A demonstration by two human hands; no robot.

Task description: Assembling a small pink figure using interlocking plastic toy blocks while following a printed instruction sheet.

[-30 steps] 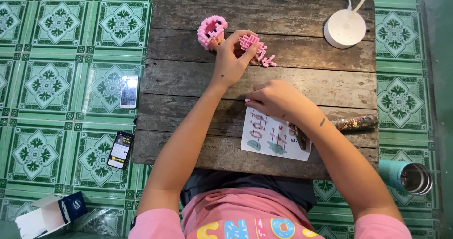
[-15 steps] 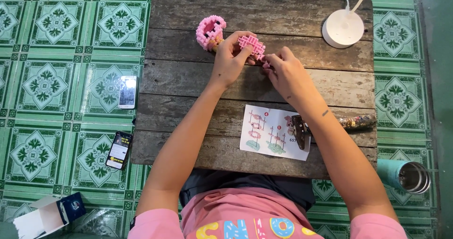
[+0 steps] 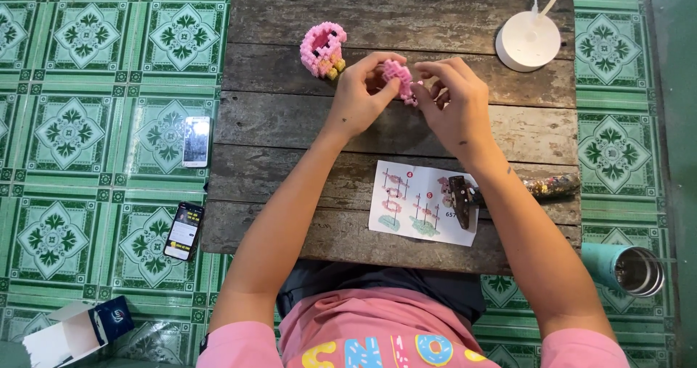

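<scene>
while both hands meet at the upper middle of the frame, the left hand (image 3: 357, 98) and right hand (image 3: 451, 99) have their fingers closed around a small pink brick piece (image 3: 398, 72), pinched between them just above the wooden table (image 3: 290, 128). imo to do this bit well: keep the piece steady w/ the left, press straight w/ the right fingertips so nothing pops off, and glance at the instruction sheet (image 3: 421, 202) lower center. bigger pink brick figure (image 3: 323, 49) sits just left of the hands, untouched. containers: teal tumbler (image 3: 630, 265) at lower right is open, looks empty but can't tell for sure; small open carton (image 3: 72, 330) lower left on the tile floor, contents not visible; clear bag of tiny bits (image 3: 552, 186) at the table's right edge.
</scene>
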